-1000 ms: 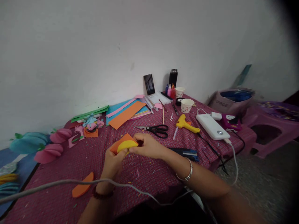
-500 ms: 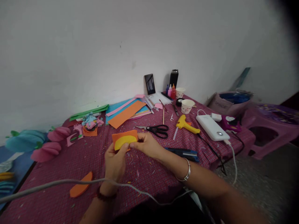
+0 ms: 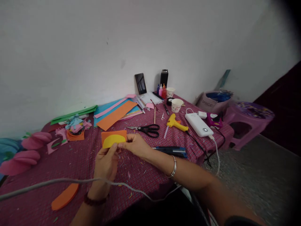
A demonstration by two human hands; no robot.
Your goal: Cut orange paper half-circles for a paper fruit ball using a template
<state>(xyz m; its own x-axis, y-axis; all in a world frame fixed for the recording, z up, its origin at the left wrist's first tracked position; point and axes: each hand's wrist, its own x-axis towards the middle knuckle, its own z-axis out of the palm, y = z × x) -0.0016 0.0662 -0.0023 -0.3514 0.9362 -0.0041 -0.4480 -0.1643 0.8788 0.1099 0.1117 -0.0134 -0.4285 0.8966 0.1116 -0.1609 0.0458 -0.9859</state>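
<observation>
Both hands hold one small stack above the table: a yellow half-oval paper piece (image 3: 114, 141) laid over an orange paper rectangle (image 3: 108, 134). My left hand (image 3: 105, 164) pinches it from below at the left, thumb on the yellow piece. From the right, my right hand (image 3: 135, 145) closes on the lower right edge, its thumb beside the left thumb. The fingers behind the paper are hidden. Just beyond the hands lie black-handled scissors (image 3: 148, 129). Left of my left wrist rests a cut orange half-oval (image 3: 65, 197).
A yellow glue gun (image 3: 176, 123), a blue-black cutter (image 3: 172, 151) and a white power bank (image 3: 198, 125) lie to the right. Coloured sheets (image 3: 117, 116) and paper scraps (image 3: 76, 124) lie behind. A grey cable (image 3: 70, 180) crosses in front of my left wrist.
The camera view has swung right, so everything appears farther left. Both hands keep their hold on the yellow and orange paper.
</observation>
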